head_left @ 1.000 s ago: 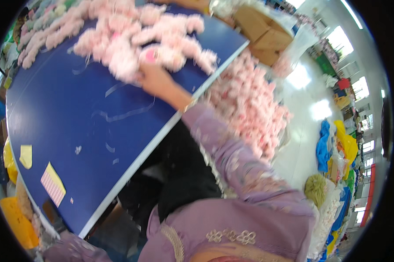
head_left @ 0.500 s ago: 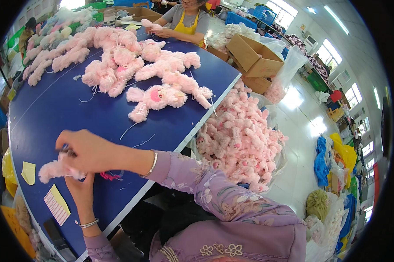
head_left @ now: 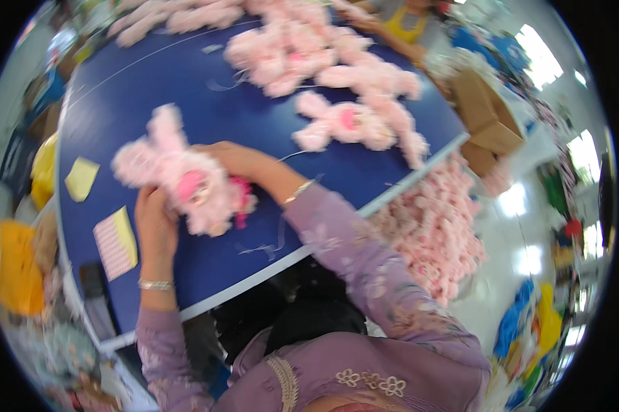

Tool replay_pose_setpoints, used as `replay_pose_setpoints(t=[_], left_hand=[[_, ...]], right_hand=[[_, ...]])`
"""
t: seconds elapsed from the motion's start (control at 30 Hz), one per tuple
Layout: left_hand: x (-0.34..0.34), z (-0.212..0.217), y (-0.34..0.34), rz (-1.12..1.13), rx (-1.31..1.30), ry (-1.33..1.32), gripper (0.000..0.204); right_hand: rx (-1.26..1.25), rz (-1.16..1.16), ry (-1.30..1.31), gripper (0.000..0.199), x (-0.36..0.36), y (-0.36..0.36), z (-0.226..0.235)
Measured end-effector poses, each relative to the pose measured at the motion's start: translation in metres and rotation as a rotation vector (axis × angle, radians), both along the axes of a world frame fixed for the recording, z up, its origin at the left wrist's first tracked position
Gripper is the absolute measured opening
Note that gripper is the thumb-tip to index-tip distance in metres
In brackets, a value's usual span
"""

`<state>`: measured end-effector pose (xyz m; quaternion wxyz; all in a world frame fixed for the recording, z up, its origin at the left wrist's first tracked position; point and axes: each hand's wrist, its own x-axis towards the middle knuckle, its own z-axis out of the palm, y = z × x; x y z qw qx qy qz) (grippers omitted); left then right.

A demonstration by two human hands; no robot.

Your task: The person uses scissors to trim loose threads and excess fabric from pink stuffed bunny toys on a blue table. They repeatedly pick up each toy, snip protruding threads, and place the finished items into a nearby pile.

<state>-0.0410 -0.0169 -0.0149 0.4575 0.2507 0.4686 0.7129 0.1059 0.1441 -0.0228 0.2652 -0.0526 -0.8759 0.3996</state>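
A fluffy pink plush toy (head_left: 198,184) with long ears and a bright pink patch on its face is held between my two hands above the blue table. My left hand (head_left: 157,221) grips its left side, fingers partly under the fur. On the far side, my right hand (head_left: 235,162) is closed round the toy, its fingertips hidden behind it. A magenta trim (head_left: 241,198) shows at the toy's right edge. Loose white threads (head_left: 268,242) lie on the table to its right. The picture is blurred by motion.
More pink plush toys (head_left: 347,123) lie across the far side of the blue table (head_left: 254,130). A yellow paper (head_left: 82,178) and a sticker sheet (head_left: 116,242) rest at left. Beyond the right edge are a heap of plush toys (head_left: 429,233), an open carton (head_left: 484,120) and another person's arm (head_left: 398,44).
The view has shifted. The toy, earlier mostly covered by my hands, now shows its face and ears. My right hand has moved to its far side; a dark object there no longer shows.
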Motion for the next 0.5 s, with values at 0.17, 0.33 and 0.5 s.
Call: replay_pose_setpoints(t=[0.17, 0.33, 0.5], left_hand=[[0.007, -0.001, -0.001, 0.055, -0.021, 0.126, 0.021], [0.012, -0.003, 0.005, 0.059, -0.068, 0.233, 0.016], [0.02, 0.002, 0.01, -0.014, -0.105, 0.197, 0.033]], right_hand=[[-0.738, -0.073, -0.075, 0.046, -0.004, -0.024, 0.016], [-1.154, -0.19, -0.092, 0.041, -0.003, -0.031, 0.027], [-1.101, -0.137, 0.013, 0.033, -0.001, -0.027, 0.027]])
